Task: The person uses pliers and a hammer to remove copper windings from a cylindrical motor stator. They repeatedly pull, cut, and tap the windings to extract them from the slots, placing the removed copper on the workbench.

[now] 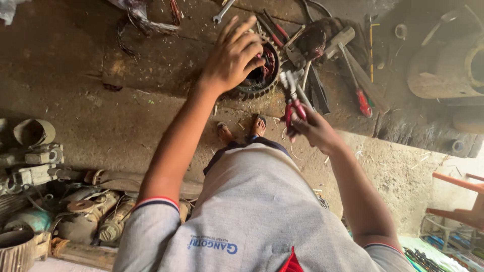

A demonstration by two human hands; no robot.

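On a rough, stained workbench (151, 65), dusted with scraps and grit, sits a round motor stator (259, 75): a dark metal ring with a toothed outer edge and reddish copper windings packed inside its bore. It lies near the bench's front edge, just below a scatter of tools. The left hand (232, 58) rests over the stator's left side, fingers spread and curled down onto the rim, the fingertips reaching into the windings. The right hand (315, 130) is closed around the red-sleeved handles of a pair of pliers (292, 98), whose grey steel nose points up toward the stator's right edge, just beside it. Behind lie a red-handled screwdriver (360, 98), a steel wrench (223, 11) and a hammer (339, 41) with a pale head. Down at the lower left, worn motor housings (96, 219), dull and dusty, are heaped on the floor. Sandalled feet (242, 131) show on the gritty concrete below the bench edge.
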